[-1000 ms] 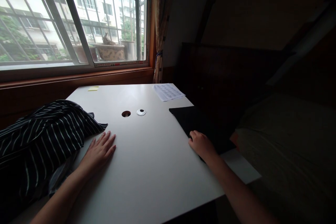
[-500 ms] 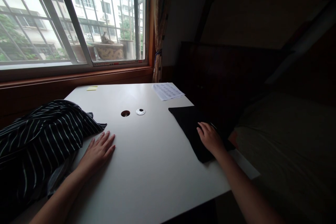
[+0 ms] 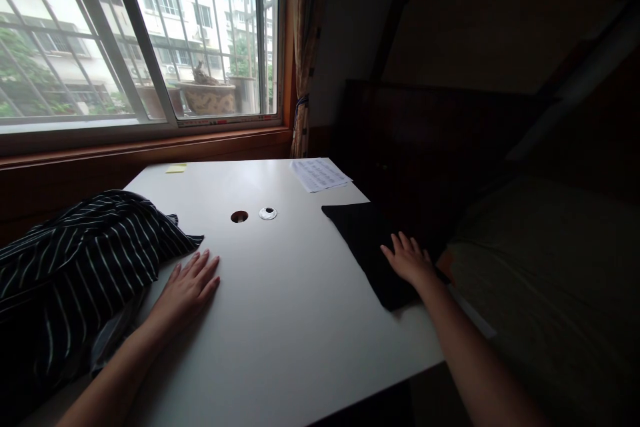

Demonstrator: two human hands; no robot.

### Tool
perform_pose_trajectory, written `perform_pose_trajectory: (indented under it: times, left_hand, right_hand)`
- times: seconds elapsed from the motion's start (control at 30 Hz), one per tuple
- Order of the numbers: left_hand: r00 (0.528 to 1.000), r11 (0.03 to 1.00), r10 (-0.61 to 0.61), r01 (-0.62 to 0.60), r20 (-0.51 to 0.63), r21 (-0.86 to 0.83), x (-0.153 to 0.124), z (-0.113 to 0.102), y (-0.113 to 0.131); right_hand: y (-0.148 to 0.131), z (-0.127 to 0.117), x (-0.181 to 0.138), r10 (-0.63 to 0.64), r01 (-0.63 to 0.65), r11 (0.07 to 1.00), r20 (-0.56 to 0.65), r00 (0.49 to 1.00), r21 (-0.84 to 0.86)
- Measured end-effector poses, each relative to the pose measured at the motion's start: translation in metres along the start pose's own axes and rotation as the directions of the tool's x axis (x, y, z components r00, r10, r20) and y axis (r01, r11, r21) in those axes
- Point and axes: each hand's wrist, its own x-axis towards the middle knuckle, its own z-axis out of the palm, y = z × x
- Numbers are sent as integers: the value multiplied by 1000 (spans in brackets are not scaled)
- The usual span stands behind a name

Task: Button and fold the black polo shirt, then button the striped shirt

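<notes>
My left hand (image 3: 187,285) lies flat and open on the white table (image 3: 280,307), its fingers beside the edge of a black garment with thin white stripes (image 3: 80,260) heaped at the left. My right hand (image 3: 409,259) rests flat, fingers spread, on a folded black cloth (image 3: 363,233) at the table's right edge. Neither hand grips anything.
A round cable hole (image 3: 239,216) and its white cap (image 3: 268,213) sit mid-table. A printed paper sheet (image 3: 319,174) and a yellow sticky note (image 3: 175,169) lie at the far edge under the window (image 3: 135,33). A dark bed (image 3: 545,267) stands to the right.
My right hand moved from the black cloth's near edge, fingers curled, further onto the cloth and flattened with fingers spread. The cloth now lies smoother. My left hand stayed put.
</notes>
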Motion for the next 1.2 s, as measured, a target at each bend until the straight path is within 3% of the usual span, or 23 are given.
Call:
perform_pose_trajectory:
  times: [0.13,0.23,0.4,0.6,0.77,0.8,0.83,0.9,1.0,1.07,1.2]
  left_hand:
    - [1000,1000,5,-5,-9,-7,0,1,0]
    - [1000,1000,6,-7,-11,-17,0,2,-1]
    - [1000,1000,6,-7,-18,-21,0,3,-1]
    - [1000,1000,3,-3,-15,-25,-1,0,1]
    - [1000,1000,-2,1,-6,-20,-1,-1,1]
    - [1000,1000,-3,3,-5,-19,0,-1,1]
    - [1000,1000,-4,3,-5,-19,0,-1,1]
    - [1000,1000,0,0,-10,-20,-1,0,1]
    - [1000,1000,4,-5,-12,-18,-1,-1,1]
    - [1000,1000,3,-3,-10,-14,-1,-2,1]
    - [1000,1000,4,-4,-11,-10,-2,-4,2]
  right_hand:
    - [-10,-4,2,-42,40,998,-55,998,-42]
    - [-33,-6,-3,-215,213,977,-102,971,-35]
    - [-71,-4,-26,-541,539,837,-6,841,97]
    - [-73,-12,-48,-629,624,775,27,777,100]
    - [-76,-24,-51,-762,745,634,2,648,205]
    - [-79,-25,-48,-766,751,619,-36,642,231]
    - [-82,-26,-42,-749,741,623,-82,658,251]
    - [-90,-24,-25,-656,672,692,-157,738,263]
    - [-103,-17,9,-489,505,832,-126,863,228]
    - [-113,-11,29,-457,462,863,-76,886,203]
    - [-136,-1,49,-515,509,843,-15,857,171]
